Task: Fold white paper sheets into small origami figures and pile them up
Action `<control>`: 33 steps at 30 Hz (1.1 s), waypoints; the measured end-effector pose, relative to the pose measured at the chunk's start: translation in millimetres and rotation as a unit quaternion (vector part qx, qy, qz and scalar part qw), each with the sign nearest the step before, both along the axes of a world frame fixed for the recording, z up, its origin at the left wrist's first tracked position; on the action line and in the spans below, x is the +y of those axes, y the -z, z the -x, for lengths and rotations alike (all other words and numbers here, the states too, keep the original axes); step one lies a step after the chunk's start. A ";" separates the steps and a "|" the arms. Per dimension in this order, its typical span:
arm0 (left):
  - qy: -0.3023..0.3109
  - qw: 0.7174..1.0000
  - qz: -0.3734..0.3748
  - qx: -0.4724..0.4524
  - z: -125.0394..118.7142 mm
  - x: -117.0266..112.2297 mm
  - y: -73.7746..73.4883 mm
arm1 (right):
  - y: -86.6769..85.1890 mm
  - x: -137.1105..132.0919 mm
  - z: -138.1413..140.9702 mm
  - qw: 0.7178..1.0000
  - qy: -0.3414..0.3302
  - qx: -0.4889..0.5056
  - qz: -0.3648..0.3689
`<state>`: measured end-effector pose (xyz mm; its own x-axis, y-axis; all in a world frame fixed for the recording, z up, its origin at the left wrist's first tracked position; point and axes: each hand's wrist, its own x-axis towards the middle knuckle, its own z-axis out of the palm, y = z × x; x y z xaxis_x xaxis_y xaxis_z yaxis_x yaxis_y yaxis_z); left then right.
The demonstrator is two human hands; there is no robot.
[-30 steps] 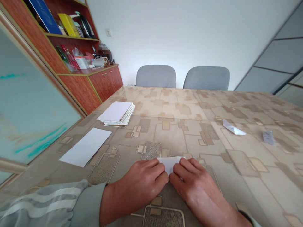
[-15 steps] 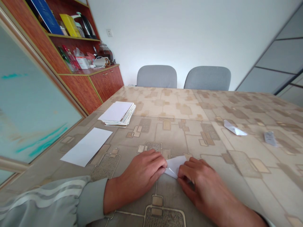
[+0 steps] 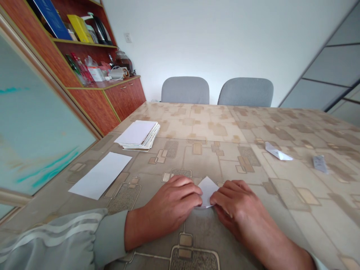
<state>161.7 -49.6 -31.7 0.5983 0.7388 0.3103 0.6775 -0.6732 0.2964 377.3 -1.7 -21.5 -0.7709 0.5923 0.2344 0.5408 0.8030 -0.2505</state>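
A small folded white paper point(image 3: 207, 189) lies on the patterned table point(image 3: 202, 153) right in front of me, its pointed tip facing away. My left hand point(image 3: 171, 202) presses its left side with curled fingers. My right hand point(image 3: 236, 204) pinches its right side, fingertips on the paper's edge. Most of the paper is hidden under both hands. A grey sleeve with pale stripes covers my left forearm.
A flat white sheet point(image 3: 101, 174) lies to the left, a stack of papers point(image 3: 138, 135) beyond it. A folded paper piece point(image 3: 277, 152) and a small grey object point(image 3: 319, 163) sit at right. Two grey chairs point(image 3: 216, 91) stand at the far edge; a wooden cabinet point(image 3: 112, 93) at left.
The paper has turned from a flat strip under my fingers into a pointed shape. Both hands shifted slightly away from me and stayed on it.
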 end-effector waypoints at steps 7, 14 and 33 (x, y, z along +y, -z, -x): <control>0.002 1.000 0.008 0.000 -5.3 0.1 7.4 | -5.9 1.9 -3.0 0.998 -0.015 -0.026 0.061; -0.093 0.981 0.125 -0.117 -10.4 12.4 5.7 | -19.5 -0.2 -16.5 0.986 -0.017 -0.014 0.164; -0.198 0.963 0.156 -0.092 -18.8 23.3 5.4 | 7.7 10.5 1.8 0.982 0.149 -0.054 0.105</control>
